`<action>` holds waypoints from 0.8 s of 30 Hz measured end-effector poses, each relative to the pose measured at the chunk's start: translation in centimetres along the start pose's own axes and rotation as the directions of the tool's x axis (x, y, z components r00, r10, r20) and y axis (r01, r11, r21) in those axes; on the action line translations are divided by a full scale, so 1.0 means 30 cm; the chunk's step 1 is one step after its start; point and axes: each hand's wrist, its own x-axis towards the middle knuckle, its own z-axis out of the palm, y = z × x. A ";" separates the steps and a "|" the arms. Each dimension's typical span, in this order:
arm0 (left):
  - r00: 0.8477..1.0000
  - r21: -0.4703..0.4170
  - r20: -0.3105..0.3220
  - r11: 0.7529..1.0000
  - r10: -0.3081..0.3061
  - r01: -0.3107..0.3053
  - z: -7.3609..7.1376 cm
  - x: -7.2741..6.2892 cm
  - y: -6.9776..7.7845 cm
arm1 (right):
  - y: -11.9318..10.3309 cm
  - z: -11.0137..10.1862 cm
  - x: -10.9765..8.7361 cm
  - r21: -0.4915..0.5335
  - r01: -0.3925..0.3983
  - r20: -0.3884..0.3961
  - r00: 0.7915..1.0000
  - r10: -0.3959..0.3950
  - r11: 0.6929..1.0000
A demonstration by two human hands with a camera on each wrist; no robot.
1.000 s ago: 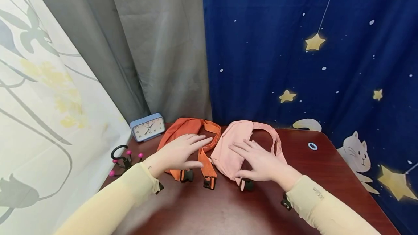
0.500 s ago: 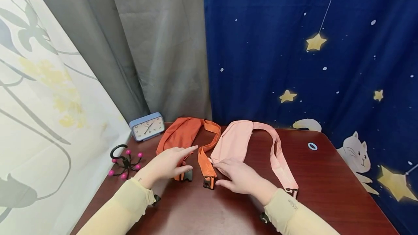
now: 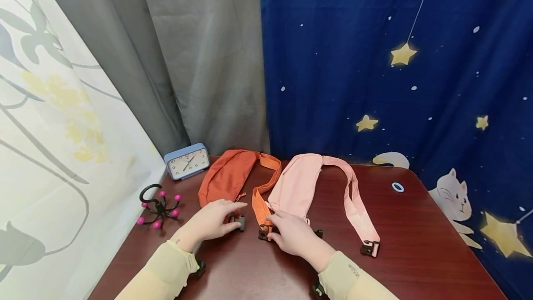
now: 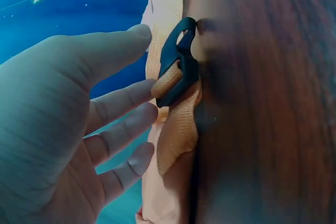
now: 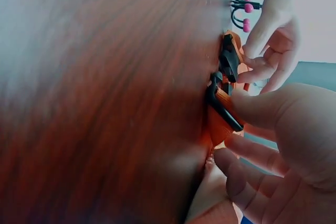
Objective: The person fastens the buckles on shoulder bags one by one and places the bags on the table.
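An orange waist bag lies at the back of the table, its orange strap trailing forward to a black buckle half. My right hand pinches that strap end by the buckle between thumb and fingers, as the right wrist view shows. Beside the bag's other black buckle half, my left hand has thumb and fingers spread apart, fingertips close to the webbing. To the right rests a pink waist bag; my right hand hides its front end.
A blue alarm clock stands at the back left, with a black wire massager tipped in pink in front of it. The pink strap stretches right to its black buckle. A pale blue ring lies far right.
Both hands have come down and nearer. The right hand has moved left from the pink bag to the orange strap's end; the left hand has settled by the orange bag's other buckle half.
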 end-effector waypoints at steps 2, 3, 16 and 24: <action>1.000 -0.006 -0.006 1.000 -0.008 0.008 0.007 -0.001 -0.008 | -0.005 0.008 0.001 0.001 0.006 -0.024 1.000 -0.006 1.000; 1.000 -0.010 -0.006 1.000 -0.014 0.014 0.010 -0.002 -0.011 | -0.008 0.011 0.003 0.006 0.010 -0.034 0.999 -0.010 1.000; 1.000 -0.088 -0.008 0.996 -0.014 0.013 0.042 -0.011 -0.033 | -0.029 0.048 0.035 0.139 -0.019 -0.069 0.997 0.029 0.990; 0.999 -0.181 -0.030 0.983 -0.020 0.015 0.061 -0.023 -0.051 | -0.038 0.072 0.056 0.253 -0.089 -0.027 0.995 0.099 0.963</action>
